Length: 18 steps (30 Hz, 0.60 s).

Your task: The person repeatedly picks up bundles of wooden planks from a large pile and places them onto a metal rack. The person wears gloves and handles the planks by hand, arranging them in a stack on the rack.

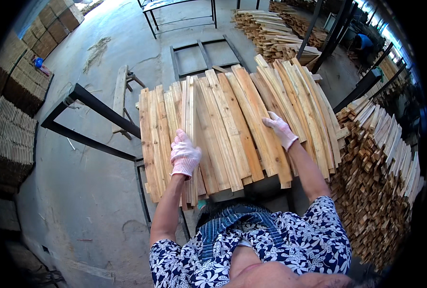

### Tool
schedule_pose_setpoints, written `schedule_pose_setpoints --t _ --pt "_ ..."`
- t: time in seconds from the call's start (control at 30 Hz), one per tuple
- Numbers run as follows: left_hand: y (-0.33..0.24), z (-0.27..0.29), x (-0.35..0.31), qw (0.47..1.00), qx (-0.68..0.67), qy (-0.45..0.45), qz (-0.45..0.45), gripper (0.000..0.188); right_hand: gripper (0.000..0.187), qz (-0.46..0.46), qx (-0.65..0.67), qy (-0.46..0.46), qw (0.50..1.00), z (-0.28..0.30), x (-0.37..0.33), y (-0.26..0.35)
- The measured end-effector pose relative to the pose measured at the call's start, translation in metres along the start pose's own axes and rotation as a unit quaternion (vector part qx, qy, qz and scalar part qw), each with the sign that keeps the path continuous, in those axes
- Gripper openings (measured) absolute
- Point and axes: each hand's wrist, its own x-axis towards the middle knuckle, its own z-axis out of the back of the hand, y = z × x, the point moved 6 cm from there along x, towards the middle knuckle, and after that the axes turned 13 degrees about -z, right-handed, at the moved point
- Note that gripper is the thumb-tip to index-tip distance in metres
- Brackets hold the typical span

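A broad layer of wooden boards [230, 129] lies side by side in front of me, running away from my body. My left hand [184, 154], in a pale pink knit glove, is closed round a few narrow wooden strips [190, 108] that stand above the boards on the left. Farther right, my right hand [281, 129] wears a matching glove. Its fingers curl over the right edge of an orange-tinted wooden board [260, 108], whose near end sticks out toward me. The undersides of both grips are hidden.
Black metal frame bars [103, 110] rise left of the boards, near a wooden sawhorse [121, 96]. A large heap of sticks [381, 177] is at my right. Bundled wood stacks [12, 129] line the left side. A metal frame [206, 55] lies beyond; a person [364, 43] bends far right.
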Motion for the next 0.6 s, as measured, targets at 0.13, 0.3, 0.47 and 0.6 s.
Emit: schedule_pose_setpoints --t 0.13,0.3,0.47,0.6 --pt "0.003 -0.002 0.001 1.000 -0.003 -0.008 -0.003 0.101 0.077 0.013 -0.117 -0.117 0.986 -0.018 0.020 -0.017" --pt "-0.006 -0.001 0.003 0.999 -0.002 -0.040 -0.027 0.099 0.081 0.033 -0.115 -0.041 0.992 -0.036 0.015 -0.035" --pt "-0.001 -0.004 -0.001 0.999 0.015 -0.050 -0.009 0.099 0.092 0.003 -0.408 -0.170 0.897 -0.059 -0.020 0.017" --pt "-0.004 -0.005 0.002 0.998 0.015 -0.060 -0.030 0.099 0.086 0.016 -0.429 -0.154 0.890 -0.072 -0.011 0.015"
